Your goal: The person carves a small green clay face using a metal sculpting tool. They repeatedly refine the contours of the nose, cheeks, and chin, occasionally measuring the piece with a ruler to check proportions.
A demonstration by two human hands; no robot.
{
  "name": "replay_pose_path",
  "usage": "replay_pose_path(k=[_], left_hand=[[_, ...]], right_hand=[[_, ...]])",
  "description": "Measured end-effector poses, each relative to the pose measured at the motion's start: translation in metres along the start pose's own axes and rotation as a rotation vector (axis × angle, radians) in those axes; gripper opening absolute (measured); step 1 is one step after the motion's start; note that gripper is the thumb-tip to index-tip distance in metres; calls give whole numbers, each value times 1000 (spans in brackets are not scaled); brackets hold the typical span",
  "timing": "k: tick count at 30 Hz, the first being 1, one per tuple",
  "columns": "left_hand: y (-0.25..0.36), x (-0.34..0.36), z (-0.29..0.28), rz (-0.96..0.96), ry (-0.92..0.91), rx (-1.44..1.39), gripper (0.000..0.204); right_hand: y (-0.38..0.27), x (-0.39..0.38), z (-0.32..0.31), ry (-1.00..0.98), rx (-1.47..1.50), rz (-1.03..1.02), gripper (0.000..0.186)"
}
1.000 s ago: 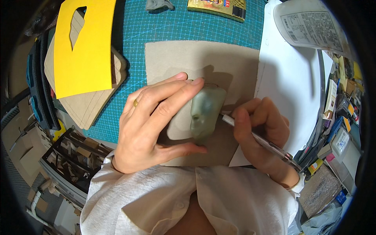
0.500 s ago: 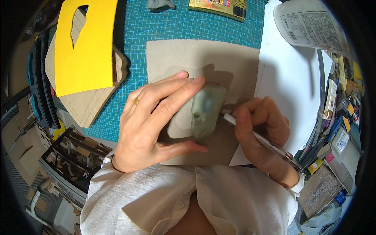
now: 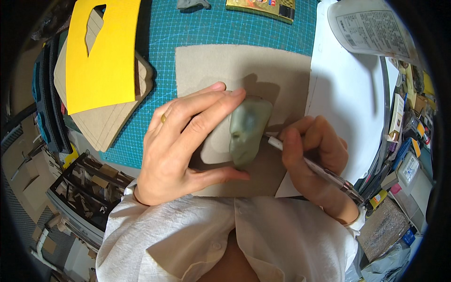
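A smooth grey-green lump (image 3: 249,127) with a dark dent lies over the right part of a pale, rounded flat piece (image 3: 218,145). Both rest on a sheet of grey-brown cardboard (image 3: 206,63). My left hand (image 3: 176,141) bridges the pale piece, fingertips at the lump's top and thumb at its bottom, gripping it from the left. In my right hand (image 3: 317,145) is a slim pen (image 3: 324,171), pinched between thumb and fingers. Its tip points left at the lump's right edge; whether it touches I cannot tell.
A green gridded cutting mat (image 3: 162,70) lies under the cardboard. Yellow sheet with a cutout (image 3: 101,89) covers wooden boards (image 3: 112,129) at left. Grey scrap (image 3: 193,4) and gold box (image 3: 263,10) sit far. White paper (image 3: 347,103) and a translucent container (image 3: 371,30) are right.
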State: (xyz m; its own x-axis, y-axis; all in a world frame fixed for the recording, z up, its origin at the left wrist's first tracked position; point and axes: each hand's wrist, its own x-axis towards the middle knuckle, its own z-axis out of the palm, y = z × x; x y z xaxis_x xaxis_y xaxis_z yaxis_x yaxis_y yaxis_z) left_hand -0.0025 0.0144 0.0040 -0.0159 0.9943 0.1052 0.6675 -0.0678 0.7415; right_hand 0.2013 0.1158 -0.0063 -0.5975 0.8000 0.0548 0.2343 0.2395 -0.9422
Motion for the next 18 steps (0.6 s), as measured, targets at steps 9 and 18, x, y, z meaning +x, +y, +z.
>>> replay_pose_path(k=[9, 18], left_hand=[[0, 1, -1, 6, 4, 1, 105], [0, 0, 2, -4, 15, -6, 106]], right_hand=[[-2, 1, 0, 7, 5, -23, 31], [-2, 1, 2, 16, 0, -14, 31]])
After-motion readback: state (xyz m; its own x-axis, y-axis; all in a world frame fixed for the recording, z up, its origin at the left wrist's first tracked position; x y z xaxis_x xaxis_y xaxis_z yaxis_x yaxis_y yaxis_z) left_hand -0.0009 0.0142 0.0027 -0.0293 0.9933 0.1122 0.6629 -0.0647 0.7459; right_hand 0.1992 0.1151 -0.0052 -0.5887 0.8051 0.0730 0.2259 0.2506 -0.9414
